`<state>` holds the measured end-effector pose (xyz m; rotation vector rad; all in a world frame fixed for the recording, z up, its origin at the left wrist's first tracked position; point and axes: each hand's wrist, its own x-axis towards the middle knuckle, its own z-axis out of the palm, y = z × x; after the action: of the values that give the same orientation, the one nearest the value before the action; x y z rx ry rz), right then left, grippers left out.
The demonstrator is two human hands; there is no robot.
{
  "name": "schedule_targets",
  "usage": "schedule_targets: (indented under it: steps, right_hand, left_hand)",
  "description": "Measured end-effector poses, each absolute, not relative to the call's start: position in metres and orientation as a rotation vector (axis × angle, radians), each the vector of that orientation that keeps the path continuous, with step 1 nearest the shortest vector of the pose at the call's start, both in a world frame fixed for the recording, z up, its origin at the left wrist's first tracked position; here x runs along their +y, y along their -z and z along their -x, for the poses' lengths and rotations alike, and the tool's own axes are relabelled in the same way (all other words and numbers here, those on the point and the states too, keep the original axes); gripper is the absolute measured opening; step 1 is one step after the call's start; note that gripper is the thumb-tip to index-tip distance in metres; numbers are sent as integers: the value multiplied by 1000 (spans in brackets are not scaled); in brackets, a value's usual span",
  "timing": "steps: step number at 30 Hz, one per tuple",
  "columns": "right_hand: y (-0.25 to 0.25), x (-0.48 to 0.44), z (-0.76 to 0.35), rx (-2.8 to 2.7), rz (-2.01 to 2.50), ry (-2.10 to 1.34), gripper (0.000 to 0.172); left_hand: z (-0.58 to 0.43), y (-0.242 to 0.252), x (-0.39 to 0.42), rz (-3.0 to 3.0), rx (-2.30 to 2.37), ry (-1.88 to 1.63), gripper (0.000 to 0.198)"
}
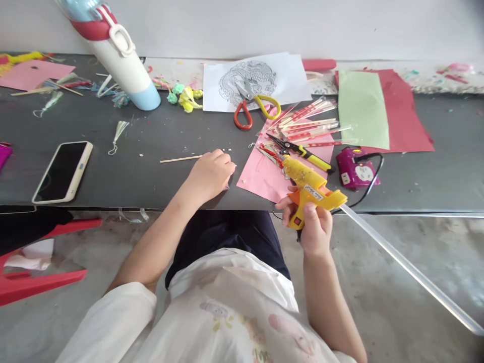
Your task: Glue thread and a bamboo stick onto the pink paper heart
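My right hand is wrapped around the handle of a yellow hot glue gun, its nozzle pointing up and left over pink paper. A long clear glue stick juts from the gun's back. My left hand rests on the dark table with curled fingers; what they grip is hidden. A thin wooden stick runs up to that hand and disappears behind it. Just beyond the nozzle lie black-and-yellow pliers, a red tassel and several wrapped sticks.
Scissors lie on a dragon drawing. A bottle stands at the back left, a phone nearer the edge. Right of the gun are a purple power adapter with a cord and green paper over red paper.
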<state>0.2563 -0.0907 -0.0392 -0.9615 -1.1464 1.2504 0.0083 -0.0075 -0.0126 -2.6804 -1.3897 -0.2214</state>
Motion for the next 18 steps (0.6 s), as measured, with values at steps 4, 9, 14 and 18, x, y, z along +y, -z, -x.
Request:
schedule_targets:
  steps: [4,9,14,18]
  right_hand:
    - [41,-94,-256,-1165,950,-1278,36]
    - [37,-100,-255,-1207,950,-1308,36]
    - [33,-103,-253,-1223,953,-1323,37]
    - [33,-104,-253,-1224,955,-1326,39]
  left_hand:
    - [-8,6,-17,2762,-1484,767,11]
    - [-14,9,-38,2606,-1526,2028,4]
    - [-23,10,-51,2544,-1473,2606,5]
    - [-30,10,-56,2503,-1478,2747,5]
